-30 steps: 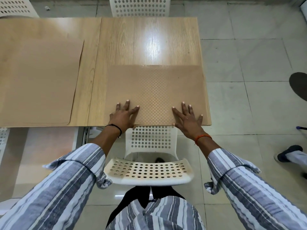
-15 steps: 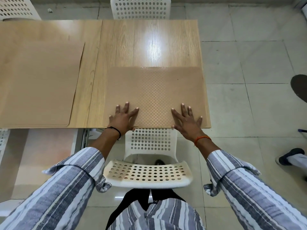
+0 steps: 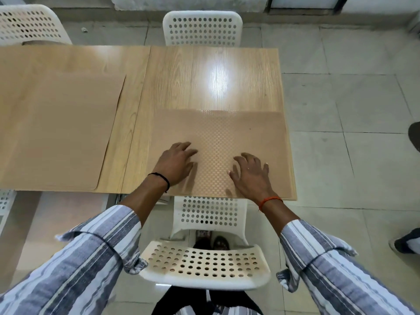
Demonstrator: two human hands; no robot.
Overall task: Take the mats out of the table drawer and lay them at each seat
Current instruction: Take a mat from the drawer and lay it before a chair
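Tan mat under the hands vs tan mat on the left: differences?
The tan checker-textured mat lies at the table's right end, in front of the near white perforated chair, under both hands; the smooth tan mat lies further left, untouched. The smooth mat looks larger. Both lie flat on the light wood table.

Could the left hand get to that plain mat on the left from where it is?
Probably yes. The left hand rests on the checkered mat, and only bare table lies between it and the plain mat.
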